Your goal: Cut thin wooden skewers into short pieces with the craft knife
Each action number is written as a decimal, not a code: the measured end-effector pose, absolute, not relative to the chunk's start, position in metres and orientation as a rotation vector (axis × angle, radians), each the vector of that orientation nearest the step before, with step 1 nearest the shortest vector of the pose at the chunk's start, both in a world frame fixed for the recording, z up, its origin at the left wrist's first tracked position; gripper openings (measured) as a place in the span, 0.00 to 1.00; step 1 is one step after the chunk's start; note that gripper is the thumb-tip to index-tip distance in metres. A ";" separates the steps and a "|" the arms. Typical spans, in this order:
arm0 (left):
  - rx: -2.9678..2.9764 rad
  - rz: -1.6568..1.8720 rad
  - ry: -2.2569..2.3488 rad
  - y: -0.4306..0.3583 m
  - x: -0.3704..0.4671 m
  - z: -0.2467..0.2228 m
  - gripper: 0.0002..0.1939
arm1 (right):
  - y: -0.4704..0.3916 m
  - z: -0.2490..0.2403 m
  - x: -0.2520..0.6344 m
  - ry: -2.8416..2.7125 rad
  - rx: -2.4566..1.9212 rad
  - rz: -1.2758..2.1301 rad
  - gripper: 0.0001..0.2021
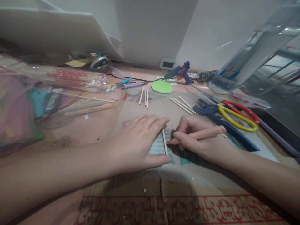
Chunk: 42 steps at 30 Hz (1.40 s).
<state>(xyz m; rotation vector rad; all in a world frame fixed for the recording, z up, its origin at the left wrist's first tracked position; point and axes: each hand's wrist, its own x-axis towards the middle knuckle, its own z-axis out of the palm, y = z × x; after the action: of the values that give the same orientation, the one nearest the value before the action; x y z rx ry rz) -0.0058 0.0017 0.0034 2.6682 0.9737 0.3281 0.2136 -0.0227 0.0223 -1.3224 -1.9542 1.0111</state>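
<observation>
My left hand (142, 140) lies over the work sheet and steadies a short wooden stick (165, 140) between index finger and thumb, one at each end. In my right hand (197, 137) is a thick peach-coloured pen (206, 132), pinched between thumb and fingers. Its pointed brownish tip meets the stick, or comes very close, near the middle. Beneath both lies a clear sheet (131, 109) over a lined, green-patterned surface. Three cut sticks (145, 97) rest just beyond my left hand. Several more cut sticks (184, 104) lie past my right hand.
Pliers with dark blue handles (234, 134) and red-and-yellow-handled scissors (239, 120) lie on the right. A blue glue gun (180, 72), a green octagonal piece (161, 87) and a water bottle (241, 62) stand farther back. Bagged sticks (70, 76) and loose pens (89, 109) occupy the left.
</observation>
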 end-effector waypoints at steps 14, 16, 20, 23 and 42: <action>2.623 0.364 0.973 0.002 -0.005 0.004 0.45 | -0.022 0.020 0.214 -1.957 -1.312 1.077 0.14; 2.619 0.364 0.982 0.002 -0.005 0.004 0.45 | -0.023 0.021 0.215 -1.994 -1.287 1.088 0.14; 2.617 0.367 1.000 0.001 -0.005 0.004 0.46 | -0.024 0.022 0.215 -1.997 -1.281 1.051 0.14; 2.650 0.344 1.003 0.001 -0.005 0.005 0.46 | -0.024 0.023 0.213 -1.962 -1.302 1.038 0.13; 2.796 0.288 0.979 -0.001 -0.007 0.010 0.44 | -0.023 0.020 0.214 -2.001 -1.240 1.037 0.13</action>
<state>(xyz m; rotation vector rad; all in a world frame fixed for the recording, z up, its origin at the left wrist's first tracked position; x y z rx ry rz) -0.0068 -0.0006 0.0095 2.7960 0.9793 0.2880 0.2141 -0.0228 0.0203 -1.2397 -2.0014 1.0370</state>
